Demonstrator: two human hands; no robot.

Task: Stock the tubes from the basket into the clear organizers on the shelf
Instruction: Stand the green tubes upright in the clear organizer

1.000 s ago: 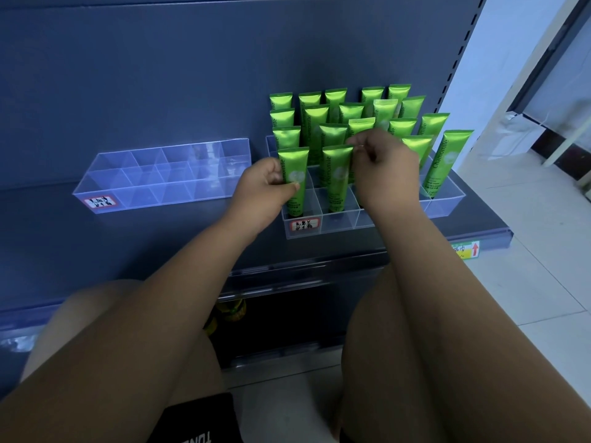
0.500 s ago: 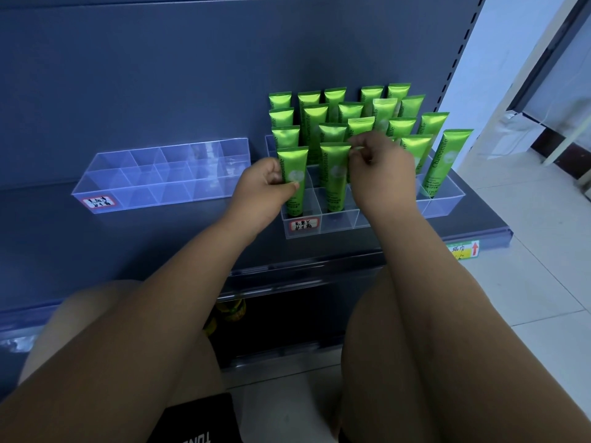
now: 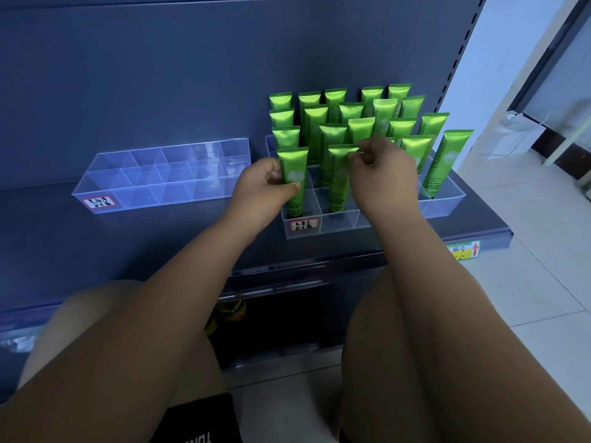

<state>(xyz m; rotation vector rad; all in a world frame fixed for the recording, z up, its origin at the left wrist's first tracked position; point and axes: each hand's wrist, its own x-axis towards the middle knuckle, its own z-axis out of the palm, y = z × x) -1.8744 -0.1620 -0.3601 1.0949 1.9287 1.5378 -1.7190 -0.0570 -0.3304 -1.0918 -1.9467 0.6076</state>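
Several green tubes stand upright in a clear organizer (image 3: 444, 210) on the right of the shelf. My left hand (image 3: 265, 190) grips the front-left tube (image 3: 293, 169) around its middle, the tube standing in the front-left compartment. My right hand (image 3: 383, 174) pinches the top crimped edge of the tube beside it (image 3: 339, 174), which stands in the front row's second compartment. A second clear organizer (image 3: 160, 177) sits to the left with nothing in its compartments. No basket is in view.
The dark shelf (image 3: 476, 233) ends at the right with a yellow price tag (image 3: 463, 251). White tiled floor (image 3: 527, 282) lies to the right. My knees are low in view, and a lower shelf level holds some dim green items (image 3: 230, 310).
Both hands stay on the same two front-row tubes. My right hand's fingers shifted slightly left along the top edge of the second tube.
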